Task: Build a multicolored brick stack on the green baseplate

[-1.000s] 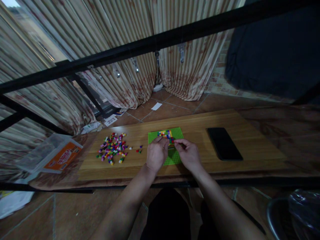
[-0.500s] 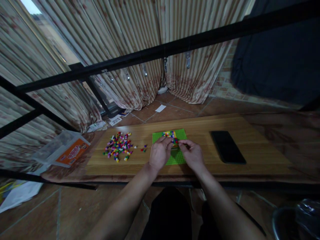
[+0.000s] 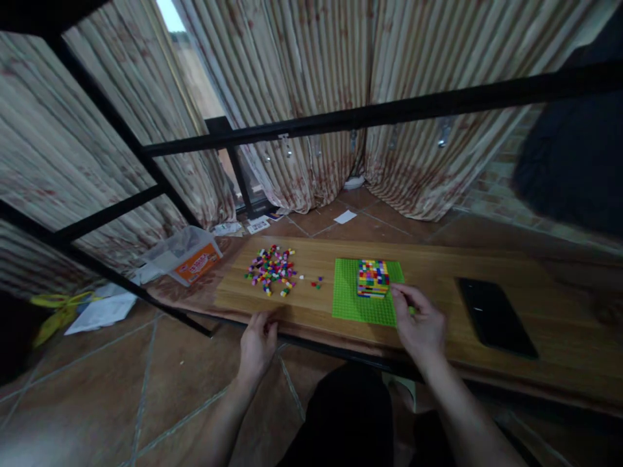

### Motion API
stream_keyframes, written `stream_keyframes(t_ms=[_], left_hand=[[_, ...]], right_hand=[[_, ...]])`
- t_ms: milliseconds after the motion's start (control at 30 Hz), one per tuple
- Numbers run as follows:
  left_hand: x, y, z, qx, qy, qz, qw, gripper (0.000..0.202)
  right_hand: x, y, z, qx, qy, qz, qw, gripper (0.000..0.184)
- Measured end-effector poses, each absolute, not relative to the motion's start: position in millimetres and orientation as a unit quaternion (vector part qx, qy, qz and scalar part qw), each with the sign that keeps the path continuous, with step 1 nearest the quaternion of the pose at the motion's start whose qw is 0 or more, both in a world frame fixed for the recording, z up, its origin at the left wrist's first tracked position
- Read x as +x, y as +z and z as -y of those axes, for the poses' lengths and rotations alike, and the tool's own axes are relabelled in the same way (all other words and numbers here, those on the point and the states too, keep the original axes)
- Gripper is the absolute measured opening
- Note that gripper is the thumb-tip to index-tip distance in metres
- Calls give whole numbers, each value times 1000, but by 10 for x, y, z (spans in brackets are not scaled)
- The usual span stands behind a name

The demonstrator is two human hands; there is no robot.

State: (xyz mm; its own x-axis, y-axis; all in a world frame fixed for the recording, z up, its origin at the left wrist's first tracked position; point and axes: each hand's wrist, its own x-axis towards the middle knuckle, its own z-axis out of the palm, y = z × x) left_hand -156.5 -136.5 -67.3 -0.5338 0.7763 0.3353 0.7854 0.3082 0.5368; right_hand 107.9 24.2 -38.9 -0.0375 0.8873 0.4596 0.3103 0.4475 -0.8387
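My left hand (image 3: 259, 344) hovers at the table's front edge, left of the baseplate. Its fingers are loosely bent, with a gap by the thumb and nothing visible in them. A block of stacked multicoloured toy bricks (image 3: 373, 279) stands on a green studded baseplate (image 3: 345, 305). Close by the block's right side is my right hand (image 3: 421, 321), its thumb and forefinger drawn together. Whatever those fingertips hold, if anything, is too small to make out. Loose toy bricks (image 3: 273, 267) lie in a pile to the left, with several strays (image 3: 316, 284) nearer the baseplate.
A black phone-like slab (image 3: 496, 316) lies on the wooden tabletop (image 3: 438, 259) at the right. At the left end sits a clear plastic box (image 3: 182, 253) with an orange label. A black metal bar (image 3: 321, 123) crosses beyond the table, before striped curtains (image 3: 311, 65).
My left hand has left the brick block and moved left and toward me. My right hand has drawn slightly right, uncovering the block. The view has turned left.
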Motion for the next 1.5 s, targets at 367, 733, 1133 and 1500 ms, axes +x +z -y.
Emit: stream_keyframes(t_ms=[367, 733, 1133, 1500], left_hand=[[-1847, -632, 1034, -460, -306, 832, -52, 51], [-1861, -672, 576, -480, -257, 832, -109, 25], [-2196, -853, 1116, -336, -576, 716, -205, 18], [-2258, -927, 1434, -122, -704, 582, -389, 39]], right_hand=[[-218, -466, -122, -416, 181, 855, 252, 42], [-845, -717, -405, -443, 133, 873, 151, 29], [-1205, -747, -412, -430, 178, 868, 172, 25], [-1465, -730, -195, -443, 22, 890, 110, 33]])
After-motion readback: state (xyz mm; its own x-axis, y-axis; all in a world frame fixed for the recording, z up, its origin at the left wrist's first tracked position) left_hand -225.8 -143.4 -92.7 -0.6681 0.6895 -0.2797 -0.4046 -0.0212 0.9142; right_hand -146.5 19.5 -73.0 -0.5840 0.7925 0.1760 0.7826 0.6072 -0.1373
